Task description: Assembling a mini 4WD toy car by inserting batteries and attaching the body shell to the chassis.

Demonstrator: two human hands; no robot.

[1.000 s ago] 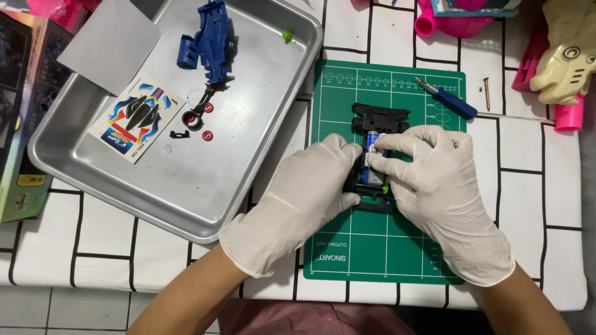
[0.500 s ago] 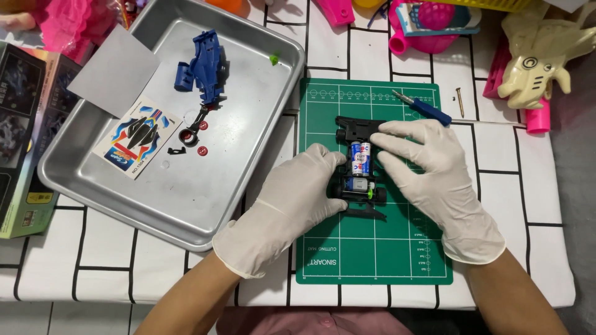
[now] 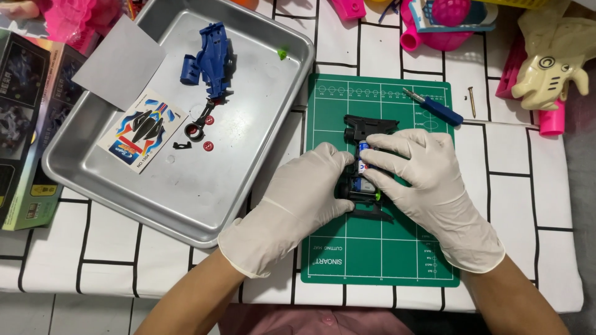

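Gripping a black toy car chassis (image 3: 366,158) on the green cutting mat (image 3: 382,260), both gloved hands closed around it.

Left hand (image 3: 304,198) clamps the chassis's near-left side; right hand (image 3: 428,180) presses fingers onto a battery (image 3: 362,149) seated in it. Chassis sits mid-mat, well inside every edge; bare mat lies open toward the near edge. Blue screwdriver (image 3: 434,107) lies near the mat's far right corner. Metal tray (image 3: 186,205), just left of the mat, holds a blue car body (image 3: 208,59) and sticker sheet (image 3: 143,130). Versus half a second ago: grip unchanged, right fingers now cover more of the batteries.
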